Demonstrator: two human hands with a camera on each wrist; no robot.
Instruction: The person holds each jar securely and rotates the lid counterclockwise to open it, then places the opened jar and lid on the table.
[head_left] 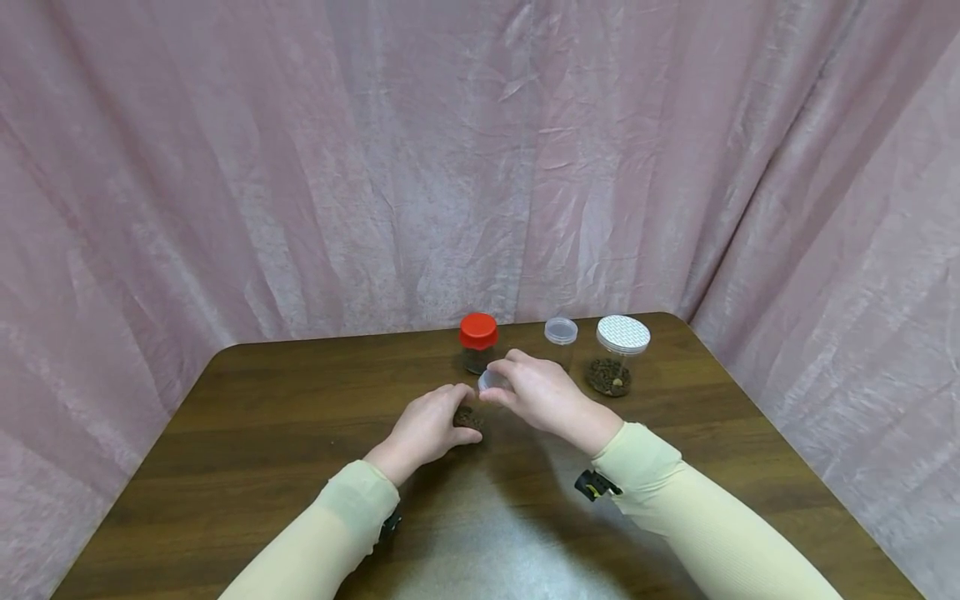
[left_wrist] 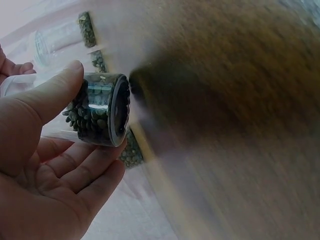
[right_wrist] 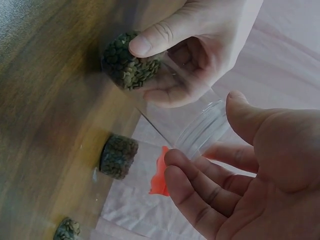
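A clear jar (head_left: 468,419) stands tilted on or just above the table, dark flat pellets filling its lower part. My left hand (head_left: 422,425) grips the jar low on its side, thumb opposite the fingers. The pellets show through the jar wall (left_wrist: 97,110) in the left wrist view. At the jar's top, my right hand (head_left: 542,390) holds the clear lid (head_left: 491,381) between thumb and fingertips. In the right wrist view the clear ridged lid (right_wrist: 202,129) sits at the jar's upper end. Whether it is loose cannot be told.
Behind the hands stands a jar with a red cover (head_left: 478,331). Farther right are a clear-lidded jar (head_left: 561,331) and a larger jar with a white patterned lid (head_left: 623,334), pellets inside. A pink curtain (head_left: 420,167) hangs behind the wooden table (head_left: 285,425).
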